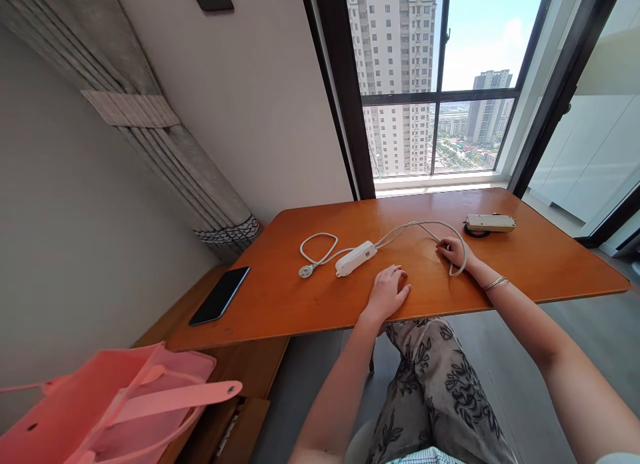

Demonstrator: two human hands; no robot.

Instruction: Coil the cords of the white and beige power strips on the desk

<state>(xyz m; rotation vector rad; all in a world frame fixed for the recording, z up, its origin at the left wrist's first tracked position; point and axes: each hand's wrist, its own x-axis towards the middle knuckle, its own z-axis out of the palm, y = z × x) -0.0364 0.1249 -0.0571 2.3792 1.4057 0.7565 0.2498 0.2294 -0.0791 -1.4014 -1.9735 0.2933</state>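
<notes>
A slim white power strip (356,259) lies on the orange-brown wooden table (280,297). One length of its white cord (320,260) curls left to a plug (306,271). From the strip's other end the cord arcs right and loops over my right hand (454,252), whose fingers are pinched together on it near the tabletop. My left hand (388,293) rests on the table near the front edge, right of the strip and apart from it. Its fingers are loosely bent and spread, with nothing in them.
Towards the back right lies a beige power strip (490,223) with a black cord. A dark tablet (220,295) sits at the table's left edge. Below it is a pink bag (125,404). The window (440,137) stands behind the table, a curtain (165,137) to the left.
</notes>
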